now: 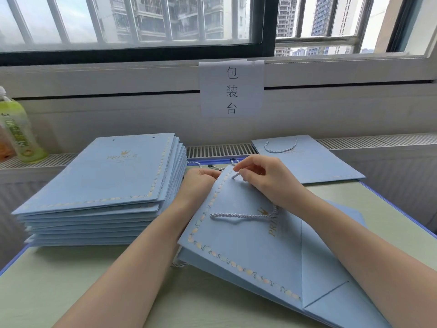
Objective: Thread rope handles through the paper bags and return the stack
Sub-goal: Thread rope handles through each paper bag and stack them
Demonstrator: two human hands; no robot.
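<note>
**While the Stack Waited, Both Hands Worked One Bag**

While a flat blue paper bag [248, 245] lay tilted on the pale green worktop [71, 287], both hands met at its upper edge. The right hand [260, 176] held a clenched grip on the twisted white rope handle [243, 216], pinching one end between thumb and fingertips right at the bag's top corner; the rest of the rope trailed down in a loop across the bag's printed face, over the gold crown and lettering. The left hand [198, 183] sat just beside the right, its fingers curled over the bag's upper edge and partly hidden behind the paper, grasping that edge.

Left of the bag, touching the left forearm's side, stood the stack of unthreaded bags [101, 185], its top sheet showing two bare punched holes. Beyond the bag, to its right, lay a finished bag [307, 159] with a rope loop already through it. More rope ends [196, 164] lay just behind the hands. A green drink bottle [19, 129] stood on the ledge left of the stack, and a paper sign [231, 88] hung on the wall behind.
</note>
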